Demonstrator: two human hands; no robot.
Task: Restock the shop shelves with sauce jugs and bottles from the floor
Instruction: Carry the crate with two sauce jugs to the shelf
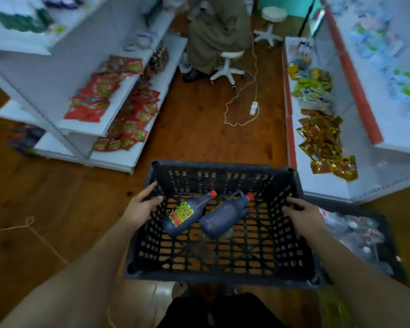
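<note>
Head view: the left hand (141, 207) is at 9 o'clock of the black crate (223, 165), and its fingers are curled over the left wall. The right hand (303, 213) is at 3 o'clock and grips the right wall in the same way. So the two hands are wide apart, each one closed on one side of the crate.

Inside the crate two dark sauce jugs with orange caps lie on their sides, touching each other, and the caps point to about 1 o'clock. The labelled jug (187, 213) is on the left and the plain jug (225, 215) is on the right.

I cannot tell for sure if the crate is lifted or if it rests on the wooden floor (199, 129).

From the crate, a left shelf unit (118, 107) with red packets (92, 102) stands at 10 o'clock, and a right shelf unit (317, 185) stands at 2 o'clock. A second crate (392, 254) with clear bottles (355, 230) is on the floor at 4 o'clock. A seated person (218, 31) is at 12 o'clock.

I judge that the step in hand is to bring the crate to a shelf. For the next move the crate should be kept level, so that the jugs do not roll. It should then be put down near the chosen shelf, so that one hand is free to take a jug by its handle.
</note>
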